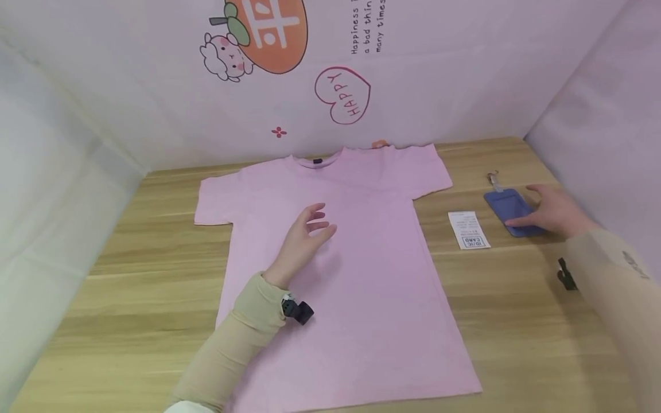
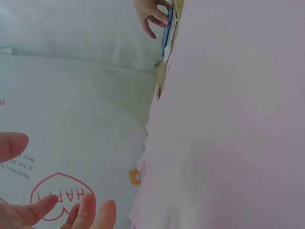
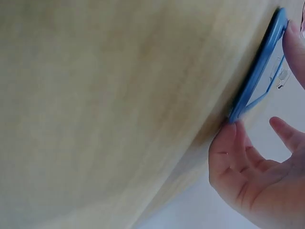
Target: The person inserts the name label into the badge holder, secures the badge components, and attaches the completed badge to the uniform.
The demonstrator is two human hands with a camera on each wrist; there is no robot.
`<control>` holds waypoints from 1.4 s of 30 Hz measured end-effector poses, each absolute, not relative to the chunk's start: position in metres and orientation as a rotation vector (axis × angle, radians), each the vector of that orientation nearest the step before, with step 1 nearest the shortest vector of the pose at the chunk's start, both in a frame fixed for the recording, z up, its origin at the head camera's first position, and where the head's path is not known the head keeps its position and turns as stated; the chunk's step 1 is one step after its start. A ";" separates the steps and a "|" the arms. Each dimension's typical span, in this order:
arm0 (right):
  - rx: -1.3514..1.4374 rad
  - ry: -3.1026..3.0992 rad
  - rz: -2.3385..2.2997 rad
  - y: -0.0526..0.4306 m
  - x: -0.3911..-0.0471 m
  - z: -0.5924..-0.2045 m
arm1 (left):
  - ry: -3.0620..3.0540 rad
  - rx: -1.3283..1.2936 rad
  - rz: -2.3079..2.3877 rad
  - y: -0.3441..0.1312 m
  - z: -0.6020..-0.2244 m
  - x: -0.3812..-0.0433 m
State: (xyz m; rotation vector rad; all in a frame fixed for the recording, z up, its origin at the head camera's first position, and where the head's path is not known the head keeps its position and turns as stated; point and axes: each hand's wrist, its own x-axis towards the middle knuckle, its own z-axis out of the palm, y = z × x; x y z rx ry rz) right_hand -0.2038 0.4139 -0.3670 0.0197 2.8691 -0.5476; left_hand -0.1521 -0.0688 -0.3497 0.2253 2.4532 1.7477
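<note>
A blue ID badge holder (image 1: pixel 508 207) with a clear clip strap lies at the right of the wooden table. My right hand (image 1: pixel 558 212) grips it, thumb at one edge and fingertips at the opposite edge; the right wrist view shows the holder's blue edge (image 3: pixel 259 71) between them. Left of it is a white printed paper card (image 1: pixel 469 230) marked "ID/IC CARD". A pink T-shirt (image 1: pixel 356 275) is spread flat, collar toward the back wall. Over its middle hovers my left hand (image 1: pixel 304 241), fingers loosely bent and holding nothing.
The wooden table (image 1: pixel 139 287) is bounded by a white printed cloth (image 1: pixel 413 97) at the back and pale cloth at both sides. Small black devices (image 1: pixel 296 310) are strapped to both wrists, over beige sleeves.
</note>
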 end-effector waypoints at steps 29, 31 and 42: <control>-0.044 2.766 -0.755 0.424 -0.193 -0.368 | 1.632 -0.091 2.212 -0.057 -0.365 -0.162; -0.016 2.711 -0.817 0.426 -0.192 -0.368 | 1.581 -0.099 2.227 -0.056 -0.365 -0.163; 0.149 2.484 -1.170 0.424 -0.188 -0.372 | 1.463 -0.154 2.272 -0.048 -0.370 -0.164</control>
